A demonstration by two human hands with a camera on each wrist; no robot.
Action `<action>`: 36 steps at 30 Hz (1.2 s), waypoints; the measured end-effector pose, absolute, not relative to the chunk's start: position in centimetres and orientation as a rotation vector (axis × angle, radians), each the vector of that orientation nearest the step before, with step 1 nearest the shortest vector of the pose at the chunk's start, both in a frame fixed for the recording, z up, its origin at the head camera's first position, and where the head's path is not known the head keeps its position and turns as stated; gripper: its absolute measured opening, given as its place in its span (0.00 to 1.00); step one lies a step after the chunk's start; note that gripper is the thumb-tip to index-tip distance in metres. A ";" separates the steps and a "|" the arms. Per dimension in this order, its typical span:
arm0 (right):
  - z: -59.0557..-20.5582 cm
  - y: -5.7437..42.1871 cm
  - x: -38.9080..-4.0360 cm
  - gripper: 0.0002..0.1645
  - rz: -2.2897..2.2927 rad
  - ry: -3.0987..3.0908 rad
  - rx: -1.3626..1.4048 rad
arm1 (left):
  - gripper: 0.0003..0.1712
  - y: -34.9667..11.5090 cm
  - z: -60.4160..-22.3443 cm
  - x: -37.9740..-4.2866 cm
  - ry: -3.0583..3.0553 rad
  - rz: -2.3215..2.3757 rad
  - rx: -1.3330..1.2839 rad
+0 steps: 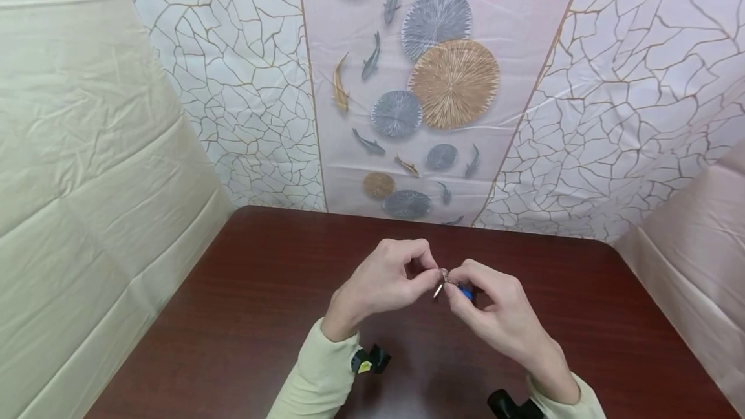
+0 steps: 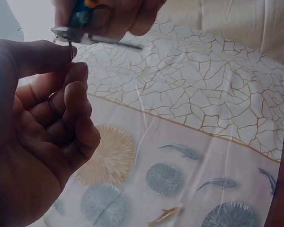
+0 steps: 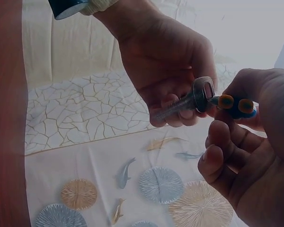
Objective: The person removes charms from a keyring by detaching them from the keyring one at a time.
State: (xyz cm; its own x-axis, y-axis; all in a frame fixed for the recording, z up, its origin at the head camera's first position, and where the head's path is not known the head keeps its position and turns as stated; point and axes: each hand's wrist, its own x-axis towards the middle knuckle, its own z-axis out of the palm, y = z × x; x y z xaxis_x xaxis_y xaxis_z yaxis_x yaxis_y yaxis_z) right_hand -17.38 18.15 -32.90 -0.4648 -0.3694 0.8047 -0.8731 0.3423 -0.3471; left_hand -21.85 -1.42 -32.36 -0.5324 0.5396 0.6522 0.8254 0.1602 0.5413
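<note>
Both hands meet above the table around a small keychain. My left hand (image 1: 387, 280) pinches a thin metal key ring (image 2: 72, 50) between thumb and forefinger. From the ring hangs a silver key (image 3: 182, 104), its blade pointing away from the right hand in the right wrist view. My right hand (image 1: 503, 309) holds a blue charm (image 3: 241, 111) with orange round spots, joined to the ring side of the key. In the head view the key (image 1: 438, 291) dangles between the two hands, and the blue charm (image 1: 466, 292) peeks out under the right fingers. Fingertips partly cover the ring.
A dark red-brown table (image 1: 244, 315) lies below the hands. Behind it hangs a patterned cloth (image 1: 372, 167) with fish and round leaves, and pale cloths (image 1: 87, 180) close off the sides. A black wrist camera (image 1: 378, 359) sits on the left sleeve.
</note>
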 end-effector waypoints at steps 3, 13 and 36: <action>-32.7 18.4 -17.3 0.19 1.044 -1.981 1.078 | 0.05 -1.1 -32.2 -22.0 -2.112 -1.315 -1.354; -32.6 18.5 -17.4 0.21 1.060 -1.997 1.052 | 0.04 -1.1 -32.4 -22.1 -2.058 -1.252 -1.337; -32.0 19.0 -17.0 0.21 1.083 -2.049 0.992 | 0.04 0.1 -32.7 -21.4 -2.089 -1.152 -1.230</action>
State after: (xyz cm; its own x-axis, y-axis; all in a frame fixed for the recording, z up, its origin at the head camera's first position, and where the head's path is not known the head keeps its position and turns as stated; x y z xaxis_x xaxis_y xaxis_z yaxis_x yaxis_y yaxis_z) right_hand -17.01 19.01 -32.02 -0.5329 -0.3305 0.7790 -0.8298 0.3842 -0.4046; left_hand -21.40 0.12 -32.66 -0.4986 0.4868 0.7172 0.8663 0.2521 0.4312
